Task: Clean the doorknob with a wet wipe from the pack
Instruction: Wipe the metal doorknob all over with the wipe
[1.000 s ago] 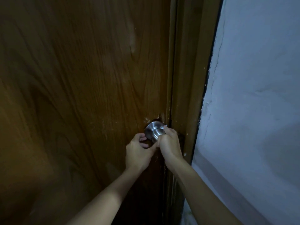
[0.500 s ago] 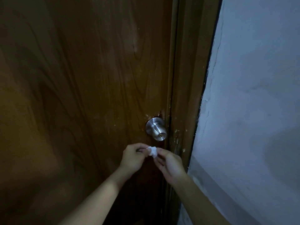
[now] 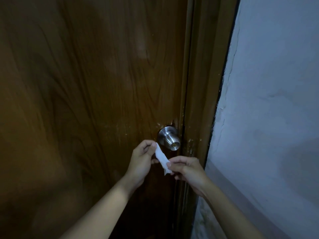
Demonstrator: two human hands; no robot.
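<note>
Both hands work just below a steel knob (image 3: 170, 140) set near the right edge of a brown wooden door (image 3: 89, 100), next to the frame (image 3: 198, 100) and a pale wall (image 3: 276, 100). The left hand (image 3: 141, 163) pinches the upper end of a white wipe (image 3: 162, 158) between thumb and fingertips, close beside the knob's rosette but not touching it; the right hand (image 3: 188, 169) pinches the lower end the same way, the remaining fingers of each hand loosely curled. The wipe is drawn out between them as a narrow, slanted strip. A second ago both hands were wrapped over the knob; half a second ago they had dropped clear of it and held the wipe as a small wad between them; now the wad has been pulled apart into a strip. This suggests a pass of rubbing is over and the wipe is being unfolded or turned, probably to offer a fresh face for another pass, though it could equally be an inspection before finishing. The knob stands bare and uncovered, its keyhole facing the camera; in this dim light its cleanness cannot be judged. The pack is not in view. The wipe is limp and thin, so a loose pinch at either end could let it slip.
</note>
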